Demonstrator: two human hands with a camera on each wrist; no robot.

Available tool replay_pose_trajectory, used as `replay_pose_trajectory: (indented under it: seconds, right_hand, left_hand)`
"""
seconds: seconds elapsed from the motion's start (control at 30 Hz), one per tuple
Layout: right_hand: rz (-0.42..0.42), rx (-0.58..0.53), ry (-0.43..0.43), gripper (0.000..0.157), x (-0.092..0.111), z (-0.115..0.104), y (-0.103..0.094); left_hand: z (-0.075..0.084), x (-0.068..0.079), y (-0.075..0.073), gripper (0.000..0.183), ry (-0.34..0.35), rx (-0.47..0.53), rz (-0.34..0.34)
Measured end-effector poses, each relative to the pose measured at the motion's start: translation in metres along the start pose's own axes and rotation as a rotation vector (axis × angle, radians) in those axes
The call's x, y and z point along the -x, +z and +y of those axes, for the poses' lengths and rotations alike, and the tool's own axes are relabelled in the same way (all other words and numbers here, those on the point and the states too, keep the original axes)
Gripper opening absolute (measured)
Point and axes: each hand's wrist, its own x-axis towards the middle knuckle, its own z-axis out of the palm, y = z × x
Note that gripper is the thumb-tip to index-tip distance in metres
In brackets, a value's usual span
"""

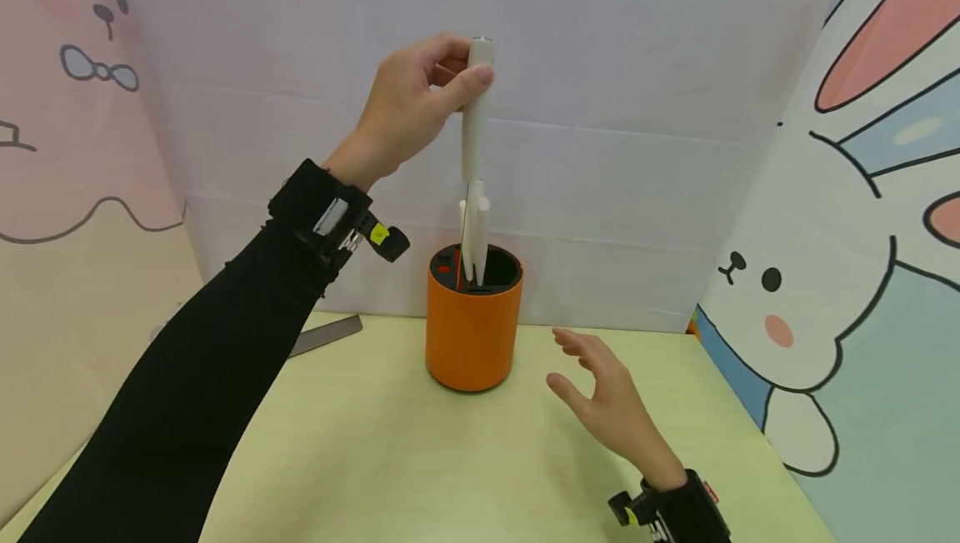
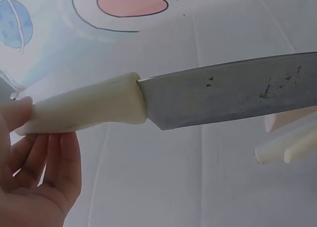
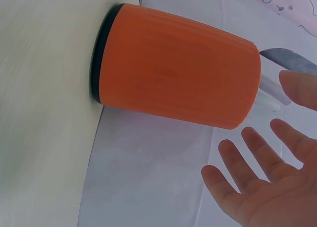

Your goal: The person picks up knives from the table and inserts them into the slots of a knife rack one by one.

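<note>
High over the table, my left hand (image 1: 408, 106) pinches the white handle of a kitchen knife (image 1: 474, 127) between thumb and fingers. The knife's broad grey blade (image 2: 233, 90), marked with dark spots, points down to the top of an orange round knife holder (image 1: 471, 335). Whether the tip sits inside a slot cannot be told. Other white handles (image 1: 482, 235) stick up from the holder behind the blade. My right hand (image 1: 611, 401) is to the right of the holder, fingers spread and holding nothing; in the right wrist view a gap separates it from the orange wall (image 3: 178, 68).
A flat grey strip, like a blade (image 1: 327, 335), lies on the pale yellow table (image 1: 390, 460) left of the holder, partly behind my left sleeve. A white cloth (image 1: 637, 193) hangs at the back, with cartoon-printed panels (image 1: 885, 343) on both sides.
</note>
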Motion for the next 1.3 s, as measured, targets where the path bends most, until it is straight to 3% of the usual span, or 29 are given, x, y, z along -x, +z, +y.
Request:
replay_pose_trajectory:
  seconds: [0.47,0.83,1.3]
  right_hand:
    - [-0.009,0.009,0.003,0.056,0.0,0.0,-0.001]
    - [-0.018,0.011,0.02,0.055,0.0,-0.001,-0.003]
    - [0.016,-0.003,0.009,0.055,0.0,-0.003,-0.002]
  left_hand:
    - [-0.03,0.002,0.006,0.026,-0.063,-0.001,0.004]
    - [-0.091,-0.005,0.015,0.03,-0.073,-0.005,-0.009]
    - [-0.11,0.003,0.021,0.03,-0.101,-0.028,-0.031]
